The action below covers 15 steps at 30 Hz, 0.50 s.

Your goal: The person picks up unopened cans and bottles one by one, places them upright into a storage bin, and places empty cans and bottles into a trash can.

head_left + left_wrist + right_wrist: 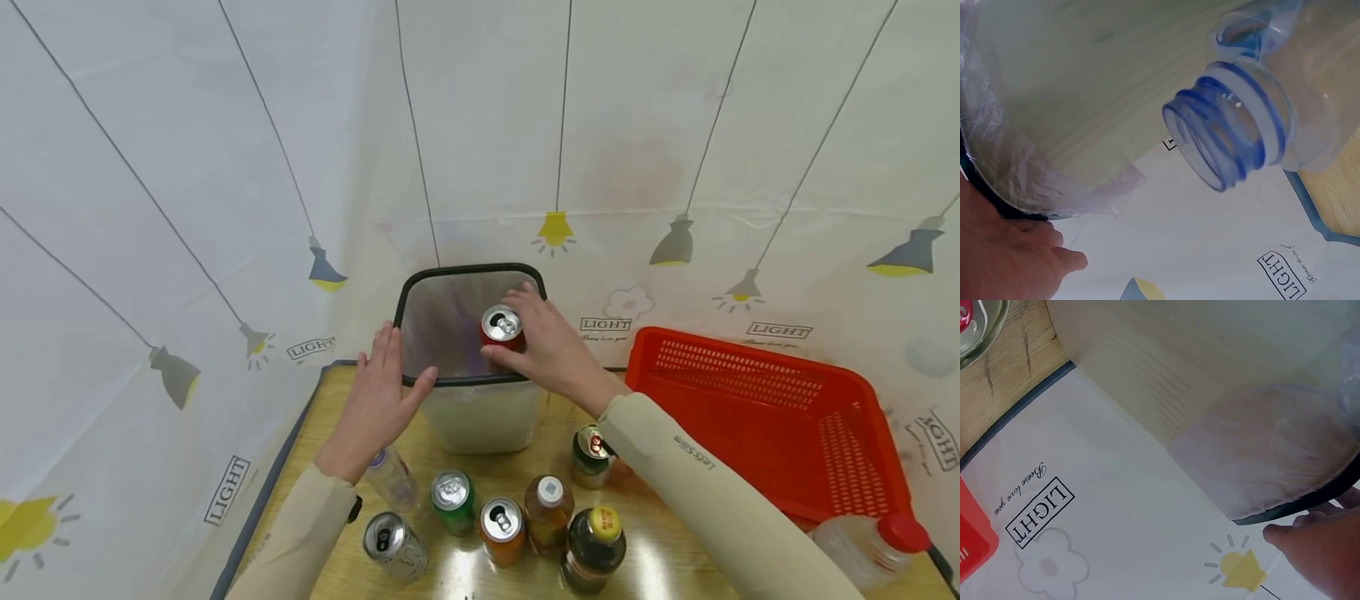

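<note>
In the head view a red drink can point(501, 325) with an opened top is held by my right hand point(553, 346) over the mouth of a pale bin point(480, 421). This bin has a black rim point(468, 270) and a thin plastic liner. At the rim's left front corner lies my left hand point(377, 398), its fingers fairly straight and the thumb spread along the edge. In the left wrist view that hand point(1013, 256) is beside the rim. The right wrist view shows my right hand point(1322, 547) by the rim, with the can hidden.
Before the bin stand a clear bottle point(396, 482), a white can point(397, 550), a green can point(453, 502), an orange can point(502, 533), an amber bottle point(549, 515), a yellow-capped dark bottle point(592, 554) and a dark can point(591, 458). A red basket point(750, 425) and red-capped jug point(862, 546) are right.
</note>
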### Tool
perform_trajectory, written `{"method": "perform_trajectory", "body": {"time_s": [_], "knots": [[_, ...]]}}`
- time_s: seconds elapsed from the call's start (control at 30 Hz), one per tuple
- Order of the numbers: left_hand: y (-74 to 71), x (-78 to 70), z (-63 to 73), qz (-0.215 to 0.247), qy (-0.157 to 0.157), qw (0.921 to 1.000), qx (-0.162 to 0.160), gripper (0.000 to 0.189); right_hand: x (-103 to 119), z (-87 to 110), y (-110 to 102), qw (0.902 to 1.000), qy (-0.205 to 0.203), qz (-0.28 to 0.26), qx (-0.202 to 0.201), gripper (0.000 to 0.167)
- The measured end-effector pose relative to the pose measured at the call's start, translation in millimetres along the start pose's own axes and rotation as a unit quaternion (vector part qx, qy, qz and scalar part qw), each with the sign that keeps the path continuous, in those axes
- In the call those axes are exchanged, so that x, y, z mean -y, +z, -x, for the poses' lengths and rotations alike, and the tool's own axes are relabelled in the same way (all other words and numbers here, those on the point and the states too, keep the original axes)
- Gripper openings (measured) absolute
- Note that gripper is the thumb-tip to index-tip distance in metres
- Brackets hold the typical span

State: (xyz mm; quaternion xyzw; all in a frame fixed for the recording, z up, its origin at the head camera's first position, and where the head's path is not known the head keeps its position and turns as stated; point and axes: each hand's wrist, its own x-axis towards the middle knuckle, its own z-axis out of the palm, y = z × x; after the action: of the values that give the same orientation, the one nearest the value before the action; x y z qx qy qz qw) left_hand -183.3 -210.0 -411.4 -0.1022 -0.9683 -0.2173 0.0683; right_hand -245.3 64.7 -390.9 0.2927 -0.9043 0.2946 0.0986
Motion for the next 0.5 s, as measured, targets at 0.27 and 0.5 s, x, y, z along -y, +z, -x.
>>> {"method": "perform_trajectory", "body": {"time_s": [0.27,0.5], "knots": [[0.2,-0.6,0.1,-0.001,0.000,1.0000,-0.001,0.092,-2,7.9,-10,0.9983,0.045,-0.029,0.021,0.084],[0.1,-1.4,0.3,-0.008,-0.001,1.0000,-0.003,0.093,-7,43.6,-33,0.9948,0.075,-0.067,-0.015,0.080]]}}
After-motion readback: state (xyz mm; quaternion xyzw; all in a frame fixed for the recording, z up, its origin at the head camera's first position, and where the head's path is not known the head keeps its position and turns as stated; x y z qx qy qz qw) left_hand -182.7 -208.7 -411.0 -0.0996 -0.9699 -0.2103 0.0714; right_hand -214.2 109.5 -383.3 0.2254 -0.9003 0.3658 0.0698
